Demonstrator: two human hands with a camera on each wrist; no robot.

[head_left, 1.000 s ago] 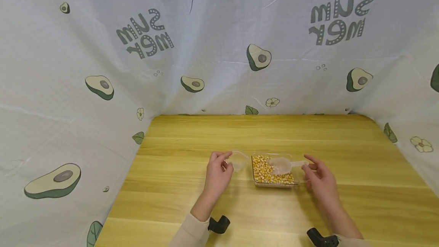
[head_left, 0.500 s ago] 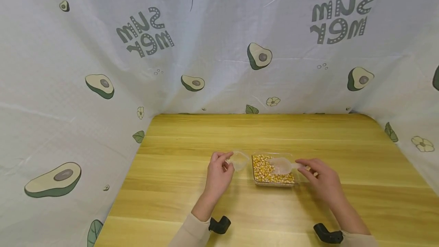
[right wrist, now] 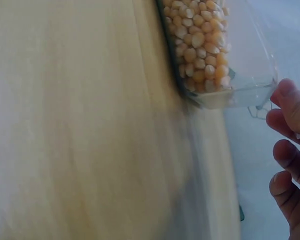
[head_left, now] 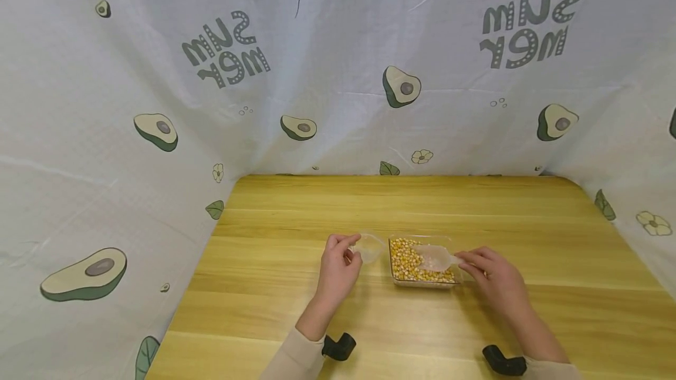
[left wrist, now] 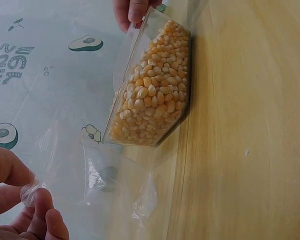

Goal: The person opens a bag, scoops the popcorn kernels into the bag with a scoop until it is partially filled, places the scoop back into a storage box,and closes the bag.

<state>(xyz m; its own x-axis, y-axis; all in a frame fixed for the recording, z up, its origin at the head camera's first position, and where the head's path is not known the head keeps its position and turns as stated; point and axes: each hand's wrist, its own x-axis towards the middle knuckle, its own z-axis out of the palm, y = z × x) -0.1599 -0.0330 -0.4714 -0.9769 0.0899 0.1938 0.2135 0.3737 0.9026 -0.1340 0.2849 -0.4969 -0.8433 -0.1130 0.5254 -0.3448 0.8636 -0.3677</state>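
Lower right, the right hand pinches a translucent-white plastic scoop, presumably light, by its handle; the left hand pinches a seemingly limp clear-plastic bag.

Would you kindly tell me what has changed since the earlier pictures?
The right hand, open around the handle of the scoop a second ago, now pinches it, a little further left. The left hand still holds the clear plastic; the box of corn stayed put.
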